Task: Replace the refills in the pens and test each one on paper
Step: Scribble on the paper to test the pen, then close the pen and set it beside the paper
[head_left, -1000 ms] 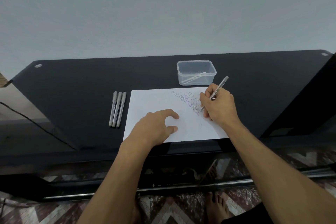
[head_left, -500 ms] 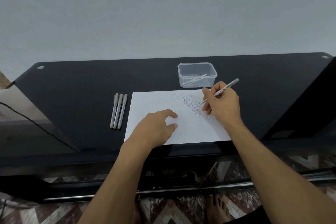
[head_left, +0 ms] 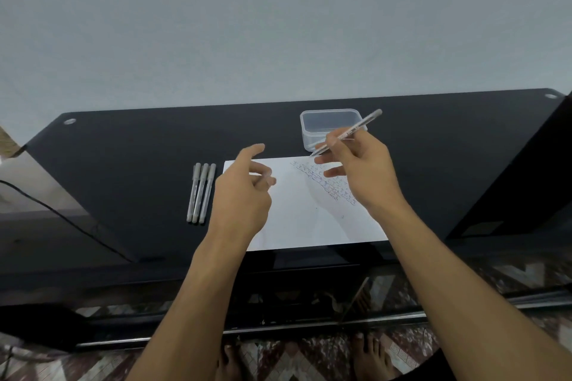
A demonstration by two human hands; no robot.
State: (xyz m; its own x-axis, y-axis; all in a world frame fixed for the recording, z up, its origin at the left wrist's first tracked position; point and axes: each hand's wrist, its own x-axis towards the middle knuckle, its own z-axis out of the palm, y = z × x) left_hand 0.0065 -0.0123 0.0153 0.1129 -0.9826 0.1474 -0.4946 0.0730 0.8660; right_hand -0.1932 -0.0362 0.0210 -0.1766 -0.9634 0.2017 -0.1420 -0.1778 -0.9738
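A white sheet of paper (head_left: 297,213) lies on the black glass table (head_left: 130,164), with blue scribbles across its upper right part. My right hand (head_left: 362,170) is raised above the sheet and pinches a clear pen (head_left: 346,133), tip pointing down-left, off the paper. My left hand (head_left: 244,189) hovers above the paper's left side with fingers loosely curled and the index finger stretched forward, holding nothing. Three grey pens (head_left: 201,192) lie side by side left of the sheet.
A clear plastic box (head_left: 331,127) with thin refills inside stands behind the paper, close to my right hand. A dark cable (head_left: 46,207) runs along the left. The wall rises behind the table. My bare feet show on the patterned floor below.
Both hands have lifted off the paper. The right hand raised the pen away from the scribbles toward the box; the left hand rose and moved forward.
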